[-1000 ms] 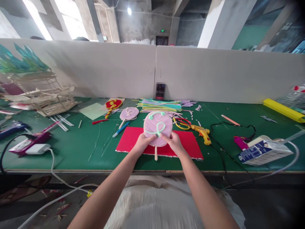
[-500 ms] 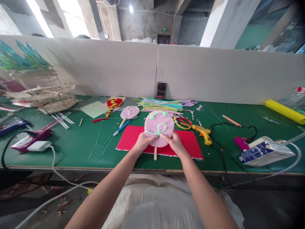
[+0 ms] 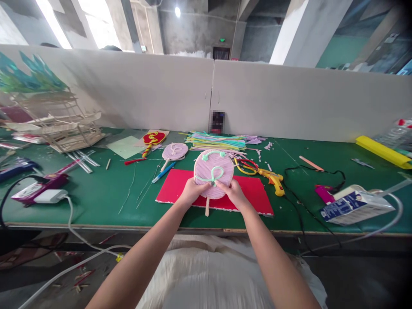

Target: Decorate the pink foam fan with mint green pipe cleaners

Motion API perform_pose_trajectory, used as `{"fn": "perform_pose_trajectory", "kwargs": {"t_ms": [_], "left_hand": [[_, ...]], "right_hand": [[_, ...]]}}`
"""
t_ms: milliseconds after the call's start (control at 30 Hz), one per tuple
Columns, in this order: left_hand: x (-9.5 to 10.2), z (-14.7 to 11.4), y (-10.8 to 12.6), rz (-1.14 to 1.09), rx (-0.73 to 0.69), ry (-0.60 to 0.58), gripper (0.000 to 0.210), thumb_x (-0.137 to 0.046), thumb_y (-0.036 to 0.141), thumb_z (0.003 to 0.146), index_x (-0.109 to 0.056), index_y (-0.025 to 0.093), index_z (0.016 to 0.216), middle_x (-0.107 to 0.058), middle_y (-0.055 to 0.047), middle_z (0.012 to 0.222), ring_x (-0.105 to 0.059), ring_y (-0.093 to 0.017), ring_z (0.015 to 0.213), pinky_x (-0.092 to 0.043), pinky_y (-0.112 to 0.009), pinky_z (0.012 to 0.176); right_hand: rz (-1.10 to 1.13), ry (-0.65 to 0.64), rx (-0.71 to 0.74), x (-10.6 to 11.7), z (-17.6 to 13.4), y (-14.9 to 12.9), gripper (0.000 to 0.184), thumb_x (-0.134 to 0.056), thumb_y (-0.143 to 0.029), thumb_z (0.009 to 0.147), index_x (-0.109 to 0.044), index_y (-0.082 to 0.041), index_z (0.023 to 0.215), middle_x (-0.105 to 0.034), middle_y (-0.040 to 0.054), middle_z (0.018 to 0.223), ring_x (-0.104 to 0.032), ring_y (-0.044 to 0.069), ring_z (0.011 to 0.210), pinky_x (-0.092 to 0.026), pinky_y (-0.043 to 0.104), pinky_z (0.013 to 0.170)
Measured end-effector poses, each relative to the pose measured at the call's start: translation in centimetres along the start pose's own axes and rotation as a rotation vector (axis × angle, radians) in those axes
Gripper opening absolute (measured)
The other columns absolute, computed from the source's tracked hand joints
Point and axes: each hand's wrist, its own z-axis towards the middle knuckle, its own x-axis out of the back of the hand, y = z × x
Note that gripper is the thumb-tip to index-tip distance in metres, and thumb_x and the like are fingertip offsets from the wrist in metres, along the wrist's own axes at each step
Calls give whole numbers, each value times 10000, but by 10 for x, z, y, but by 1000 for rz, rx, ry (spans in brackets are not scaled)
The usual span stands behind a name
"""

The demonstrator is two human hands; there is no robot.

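Observation:
Both hands hold a round pink fan (image 3: 206, 166) upright, its face covered in fuzzy pipe-cleaner strips. Mint-green pipe cleaner forms a loop and line across its middle, with a curve and small knots near the top. My left hand (image 3: 192, 191) grips the lower left edge, my right hand (image 3: 236, 193) the lower right. Both thumbs press on the front at the base of the green loop; the other fingers are mostly hidden behind the fan. A short pale handle (image 3: 207, 207) hangs below. Behind the fan a red board (image 3: 254, 195) lies on the green table (image 3: 135, 206).
Multicoloured pipe cleaners (image 3: 215, 140) are piled behind the fan. Another pink fan (image 3: 174, 151), a red-and-yellow fan (image 3: 153, 138) and a blue pen (image 3: 163, 172) lie left. To the right are yellow-handled scissors (image 3: 246, 168), a yellow glue gun (image 3: 273, 180) with cord, and a carton (image 3: 357, 207).
The view has shifted slightly. The fan's handle end leans a little more to the left; both hands keep the same hold.

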Motion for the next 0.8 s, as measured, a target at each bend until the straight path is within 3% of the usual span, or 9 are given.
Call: {"fn": "perform_pose_trajectory", "kwargs": {"t_ms": [400, 667, 800], "left_hand": [[0, 1, -1, 2, -12, 14, 473, -810, 364, 503, -694, 110, 885, -716, -92, 929, -642, -288, 930, -519, -370, 819], [-1, 1, -1, -39, 28, 18, 492, -813, 389, 490, -698, 98, 870, -719, -98, 905, -644, -286, 921, -512, -379, 830], [1, 3, -1, -58, 37, 39, 515, -813, 383, 500, -689, 91, 906, -715, -105, 931, -641, -284, 937, -509, -371, 836]], "right_hand": [[-120, 18, 9, 1, 1, 2, 327, -636, -462, 674, -670, -152, 773, -688, 43, 738, -623, 237, 809, -478, 300, 678], [-85, -6, 41, 1, 1, 3, 340, -641, -431, 697, -647, -149, 887, -697, 60, 862, -627, 239, 881, -477, 308, 741], [-94, 76, 106, -2, 4, 2, 368, -607, -456, 731, -597, -190, 985, -672, 58, 996, -604, 216, 973, -467, 296, 803]]}}
